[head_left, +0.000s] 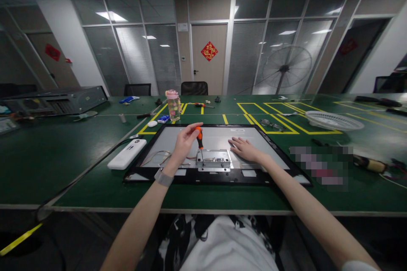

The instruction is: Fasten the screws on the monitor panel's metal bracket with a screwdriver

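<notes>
A flat display panel (213, 137) with a black frame lies on the green table in front of me. At its near edge sits a metal bracket (213, 161) with connector ports. My left hand (186, 142) is closed around the orange and black handle of a screwdriver (199, 139), which stands nearly upright with its shaft pointing down to the bracket's left side. My right hand (245, 149) lies flat on the panel, right of the bracket, fingers spread. Thin wires (162, 156) run across the panel left of the bracket. The screwdriver's tip is too small to make out clearly.
Left of the panel lies a white power bank (127, 154) with a cable. Behind stand a pink-lidded bottle (173, 106) and another screwdriver (201, 105). Glasses (271, 125) and a white basket (333, 120) are at right. A computer case (60, 101) lies far left.
</notes>
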Action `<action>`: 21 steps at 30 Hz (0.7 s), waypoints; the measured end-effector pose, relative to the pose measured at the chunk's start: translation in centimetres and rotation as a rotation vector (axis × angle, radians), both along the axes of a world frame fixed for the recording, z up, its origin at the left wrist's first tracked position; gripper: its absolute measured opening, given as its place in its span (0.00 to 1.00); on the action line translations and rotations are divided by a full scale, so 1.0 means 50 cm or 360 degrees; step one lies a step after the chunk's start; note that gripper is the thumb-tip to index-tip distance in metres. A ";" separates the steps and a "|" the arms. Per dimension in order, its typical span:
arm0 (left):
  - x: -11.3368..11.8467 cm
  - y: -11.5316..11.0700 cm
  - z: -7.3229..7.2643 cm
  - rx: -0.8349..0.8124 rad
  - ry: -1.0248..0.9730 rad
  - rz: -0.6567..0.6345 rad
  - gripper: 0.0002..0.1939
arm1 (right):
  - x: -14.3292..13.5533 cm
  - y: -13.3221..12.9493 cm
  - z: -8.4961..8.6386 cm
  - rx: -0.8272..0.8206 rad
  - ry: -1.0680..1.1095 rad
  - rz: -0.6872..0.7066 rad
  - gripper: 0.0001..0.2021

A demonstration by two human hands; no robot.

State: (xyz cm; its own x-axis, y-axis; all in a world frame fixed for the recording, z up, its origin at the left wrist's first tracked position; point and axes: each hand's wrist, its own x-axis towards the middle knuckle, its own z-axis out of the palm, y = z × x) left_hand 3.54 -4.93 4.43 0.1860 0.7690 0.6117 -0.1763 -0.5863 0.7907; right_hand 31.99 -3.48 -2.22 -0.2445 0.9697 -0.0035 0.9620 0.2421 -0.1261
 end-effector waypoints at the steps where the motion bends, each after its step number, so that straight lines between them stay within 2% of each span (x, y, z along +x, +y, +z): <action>1: -0.001 -0.001 0.001 0.0034 0.0031 0.0069 0.14 | 0.000 0.000 0.000 0.0000 -0.0002 0.0002 0.30; 4: -0.002 0.004 -0.003 0.0083 0.0029 0.0147 0.11 | -0.001 -0.002 0.001 0.0003 -0.0008 0.0000 0.30; 9: -0.002 0.014 -0.011 -0.0014 -0.0088 -0.0048 0.14 | -0.001 -0.002 0.001 0.0019 -0.0008 -0.0004 0.30; 13: -0.002 0.004 -0.004 0.0070 0.0028 0.0130 0.12 | 0.001 0.000 -0.001 0.0022 -0.0013 -0.0001 0.29; 15: -0.001 0.000 -0.001 0.0098 0.0033 0.0145 0.12 | 0.001 0.001 -0.002 0.0023 -0.0011 -0.0008 0.30; 19: 0.001 0.002 -0.003 0.0049 -0.0054 -0.0022 0.16 | 0.002 0.003 -0.005 0.0026 -0.0014 -0.0004 0.30; 21: 0.001 0.003 -0.004 0.0036 -0.0031 -0.0008 0.16 | 0.002 0.003 -0.006 0.0023 -0.0014 -0.0004 0.30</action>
